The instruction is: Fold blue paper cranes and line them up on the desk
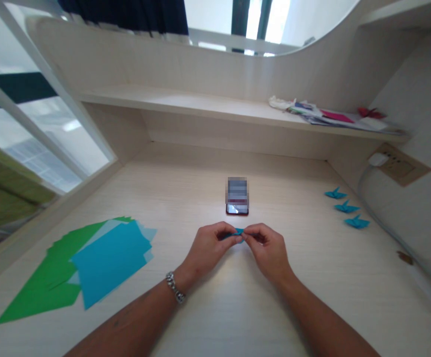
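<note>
A small folded piece of blue paper [239, 231] is held between both hands above the desk, mostly covered by the fingers. My left hand [212, 248] pinches its left side between thumb and fingers. On the other side, my right hand [269, 250] pinches it the same way, with the fingertips of both hands nearly meeting. Just beyond the hands lies a phone [237, 196], its screen blurred out. Three blue folded paper birds [346, 207] stand in a row at the right of the desk.
Blue sheets [113, 260] overlap green sheets [47, 277] at the desk's left. A shelf [200, 106] crosses the back, with papers [334, 117] on its right end. By the right wall, a cable [377, 213] runs down from a socket [404, 166].
</note>
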A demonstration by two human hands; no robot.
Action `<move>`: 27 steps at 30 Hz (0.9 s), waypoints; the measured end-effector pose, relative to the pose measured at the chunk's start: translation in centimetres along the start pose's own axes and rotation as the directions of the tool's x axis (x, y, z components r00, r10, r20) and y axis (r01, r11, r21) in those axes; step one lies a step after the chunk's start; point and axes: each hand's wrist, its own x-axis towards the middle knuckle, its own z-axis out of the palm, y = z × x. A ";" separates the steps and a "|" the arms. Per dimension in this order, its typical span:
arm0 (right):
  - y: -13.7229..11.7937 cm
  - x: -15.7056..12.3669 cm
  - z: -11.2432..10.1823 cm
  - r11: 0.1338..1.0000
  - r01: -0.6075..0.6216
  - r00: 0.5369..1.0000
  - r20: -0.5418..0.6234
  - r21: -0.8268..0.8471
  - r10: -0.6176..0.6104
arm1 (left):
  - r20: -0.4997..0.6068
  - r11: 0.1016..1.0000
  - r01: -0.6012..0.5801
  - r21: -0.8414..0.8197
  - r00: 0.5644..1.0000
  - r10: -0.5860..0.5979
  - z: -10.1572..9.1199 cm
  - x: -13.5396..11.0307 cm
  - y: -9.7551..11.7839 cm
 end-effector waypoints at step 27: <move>0.0 0.3 0.9 0.898 -0.257 0.965 0.048 0.357 0.257 | -0.043 0.869 0.184 -0.460 0.973 -0.229 0.9 0.4 -0.8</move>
